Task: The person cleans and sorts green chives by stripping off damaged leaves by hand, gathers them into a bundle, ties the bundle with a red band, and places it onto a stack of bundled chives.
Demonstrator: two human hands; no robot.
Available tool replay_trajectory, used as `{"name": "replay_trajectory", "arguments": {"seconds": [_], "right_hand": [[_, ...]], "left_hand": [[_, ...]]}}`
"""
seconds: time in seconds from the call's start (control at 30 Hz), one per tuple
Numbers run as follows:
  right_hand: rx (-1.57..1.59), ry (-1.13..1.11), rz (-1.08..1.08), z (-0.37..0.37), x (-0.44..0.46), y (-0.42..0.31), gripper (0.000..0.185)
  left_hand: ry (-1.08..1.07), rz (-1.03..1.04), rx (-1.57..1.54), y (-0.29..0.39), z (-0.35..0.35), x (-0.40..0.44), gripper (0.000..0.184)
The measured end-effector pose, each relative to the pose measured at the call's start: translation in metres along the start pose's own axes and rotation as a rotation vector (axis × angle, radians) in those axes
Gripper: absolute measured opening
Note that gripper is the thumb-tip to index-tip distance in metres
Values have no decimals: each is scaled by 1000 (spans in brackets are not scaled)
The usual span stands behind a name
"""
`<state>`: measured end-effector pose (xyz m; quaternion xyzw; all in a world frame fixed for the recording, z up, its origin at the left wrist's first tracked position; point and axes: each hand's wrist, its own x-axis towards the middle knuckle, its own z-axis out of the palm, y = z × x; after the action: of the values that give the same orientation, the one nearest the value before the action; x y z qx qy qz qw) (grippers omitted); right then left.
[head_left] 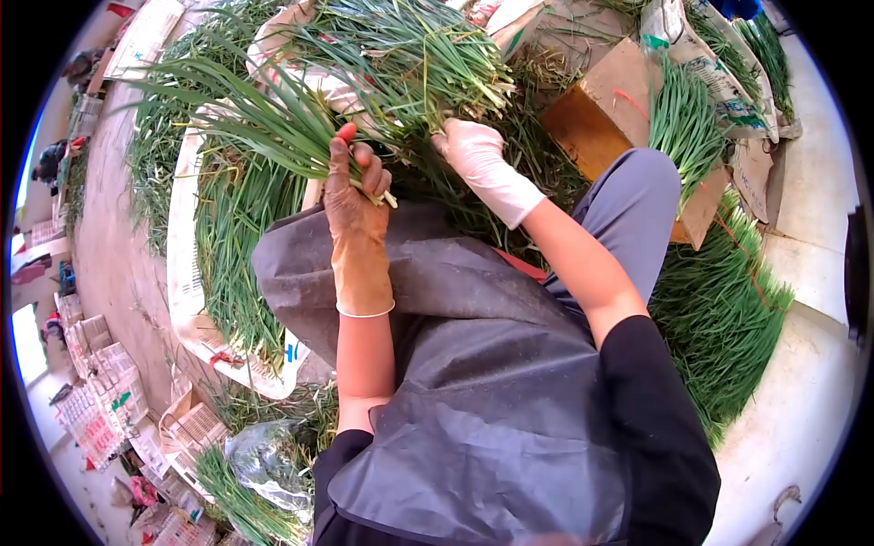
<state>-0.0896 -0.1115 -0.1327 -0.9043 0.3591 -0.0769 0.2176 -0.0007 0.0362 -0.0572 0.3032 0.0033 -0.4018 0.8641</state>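
My left hand (357, 182), in a brownish stained glove, is closed around a small bunch of chives (273, 127). The long green leaves fan out to the upper left, and the pale stalk ends stick out below my fingers. A whitish glove covers my right hand (473, 159), its fingers pinched together on stalks at the near edge of a big heap of chives (419, 64). My right fingertips are partly hidden among the leaves. The heap rests on pale sacking in front of me, its white stalk ends pointing right.
A white plastic basket (185, 246) full of chives stands left of my knee. To the right are a cardboard box (601, 105), a tied bundle of chives (687, 118) and a large stack of chives (719, 318). A clear plastic bag (269, 460) lies lower left. Leaf scraps litter the floor.
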Motion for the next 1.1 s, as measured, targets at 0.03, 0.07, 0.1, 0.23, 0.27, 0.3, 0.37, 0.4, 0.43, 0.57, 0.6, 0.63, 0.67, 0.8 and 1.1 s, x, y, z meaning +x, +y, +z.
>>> {"name": "replay_trajectory", "arguments": {"seconds": [0.03, 0.07, 0.1, 0.23, 0.27, 0.3, 0.37, 0.4, 0.43, 0.57, 0.6, 0.63, 0.67, 0.8, 1.1], "right_hand": [[-79, -40, 23, 10, 7, 0, 30], [35, 27, 11, -6, 0, -11, 28], [146, 88, -11, -23, -11, -21, 26], [241, -5, 115, -50, -51, -4, 27], [356, 46, 105, -52, -64, -2, 24], [465, 96, 78, -53, -79, -2, 21], [765, 112, 154, -56, -103, -8, 17], [779, 117, 134, -53, -112, -7, 16], [789, 136, 94, -52, -112, -3, 16], [872, -184, 197, -50, -116, 0, 21], [791, -117, 103, -42, -113, 0, 22], [705, -48, 9, -41, -108, -4, 23], [1030, -156, 230, -40, -104, -9, 28], [1198, -122, 318, -16, -95, -6, 25], [925, -62, 374, -27, -104, 44, 28]], "left_hand": [[10, -20, -20, -1, -5, 3, 26], [4, -19, -22, -1, -17, 6, 26], [-46, -46, -61, 1, -31, 8, 24], [-30, -128, -110, -1, -45, 10, 22], [-39, -143, -68, -6, -39, 9, 22], [-52, -141, -76, -15, -31, 10, 22], [234, -179, 182, -33, -18, -6, 23], [175, -197, 230, -41, -18, -12, 25], [230, -195, 288, -47, -9, -17, 24], [148, -223, 353, -60, -24, -17, 22], [157, -227, 377, -61, -27, -15, 21], [163, -231, 401, -61, -25, -14, 20], [182, -236, 428, -63, -22, -14, 19], [227, -262, 453, -64, -21, -14, 22], [217, -79, 267, -44, -42, 3, 15]]}}
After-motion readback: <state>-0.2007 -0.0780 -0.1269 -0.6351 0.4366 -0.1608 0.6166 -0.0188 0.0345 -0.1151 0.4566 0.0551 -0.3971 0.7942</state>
